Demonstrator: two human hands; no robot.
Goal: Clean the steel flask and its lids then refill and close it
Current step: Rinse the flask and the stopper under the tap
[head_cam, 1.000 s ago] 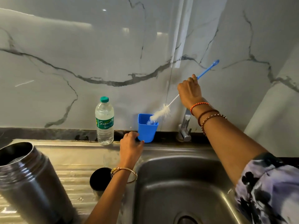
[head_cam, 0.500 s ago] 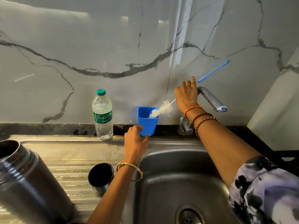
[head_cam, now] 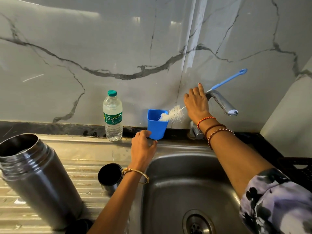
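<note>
The open steel flask (head_cam: 37, 179) stands at the left on the ribbed drainboard. Its steel cup lid (head_cam: 110, 176), dark inside, sits mouth up beside my left forearm. Part of another dark lid (head_cam: 79, 225) shows at the flask's foot. My right hand (head_cam: 196, 102) grips a bottle brush by its wire stem, index finger raised. The blue handle (head_cam: 228, 80) sticks out up and to the right. The white bristles (head_cam: 172, 115) dip into a blue cup (head_cam: 156, 127) at the wall. My left hand (head_cam: 143, 147) holds the base of that cup.
A plastic water bottle (head_cam: 113, 115) with a green cap stands left of the blue cup. The steel tap (head_cam: 222, 103) juts out right of my right hand, above the sink basin (head_cam: 168, 191) with its drain (head_cam: 195, 225). A black basket (head_cam: 297, 168) sits at the right edge.
My right hand came down and lowered the brush, so the bristles now rest in the blue cup. My left hand reached forward and took the cup's base.
</note>
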